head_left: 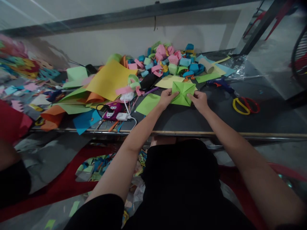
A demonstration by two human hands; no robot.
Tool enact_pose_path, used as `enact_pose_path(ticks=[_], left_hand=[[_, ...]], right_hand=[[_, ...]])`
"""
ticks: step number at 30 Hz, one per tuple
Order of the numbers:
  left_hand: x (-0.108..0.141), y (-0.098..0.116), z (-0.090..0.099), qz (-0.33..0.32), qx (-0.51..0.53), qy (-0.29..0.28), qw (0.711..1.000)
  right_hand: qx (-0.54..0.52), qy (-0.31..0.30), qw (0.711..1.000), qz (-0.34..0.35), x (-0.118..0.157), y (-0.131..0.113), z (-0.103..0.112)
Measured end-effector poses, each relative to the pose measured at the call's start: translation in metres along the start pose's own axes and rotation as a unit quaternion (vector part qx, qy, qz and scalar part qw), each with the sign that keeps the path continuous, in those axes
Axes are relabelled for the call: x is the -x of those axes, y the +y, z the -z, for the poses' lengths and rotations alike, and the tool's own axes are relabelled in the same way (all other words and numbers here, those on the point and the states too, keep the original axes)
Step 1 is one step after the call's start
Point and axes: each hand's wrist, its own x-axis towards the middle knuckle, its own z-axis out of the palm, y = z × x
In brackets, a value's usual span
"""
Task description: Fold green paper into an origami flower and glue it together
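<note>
From where I am standing, the green folded paper (182,87) is lying directly between the two hands, just in front of the person's body and above the near part of the dark table (275,116). The left hand (166,98) is gripping the left side; the right hand (200,99) is gripping the right side. Both hands are touching the paper, so neither is standing nearer to it. The hands are working apart from each other, thumbs resting on the upper face and pointing inward. The paper is appearing roughly square and is showing no clear long axis; its creases are radiating from the middle.

Adjacent items: a flat green sheet (146,104) is lying beside the left hand, a pale yellow sheet (166,82) is lying just beyond the paper, and a heap of folded paper pieces (173,59) is spreading farther back. Scissors with red and yellow handles (234,104) are lying to the right, apart from the right hand.

Visibility limits: the folded paper is concealing its own underside, and most fingers are passing out of sight behind its edges. Whether its lower edge is touching the table, I am unable to tell. Fine creases near the thumbs are blurring. At the far left, another person (8,155) is being cut off by the edge of view
</note>
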Motion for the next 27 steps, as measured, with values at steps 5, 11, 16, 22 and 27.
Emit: enact_pose_path(ticks=[5, 11, 16, 22, 27], left_hand=[[0.001, -0.001, -0.001, -0.005, -0.028, -0.026, 0.999], [0.0, -0.003, -0.001, -0.028, -0.043, -0.05, 0.997], [0.002, -0.005, 0.001, -0.021, -0.083, -0.041, 0.995], [0.004, 0.0, 0.003, -0.048, -0.178, -0.038, 0.982], [0.003, 0.0, 0.005, -0.038, -0.202, -0.047, 0.978]], right_hand=[[-0.024, 0.024, 0.999, -0.012, -0.001, 0.003, -0.002], [-0.012, 0.024, 1.0, -0.014, -0.002, 0.008, -0.002], [0.01, 0.027, 1.0, -0.003, -0.003, 0.013, -0.002], [0.029, 0.021, 0.999, -0.004, -0.005, 0.019, -0.001], [0.026, 0.008, 1.0, -0.005, -0.005, 0.02, 0.0]])
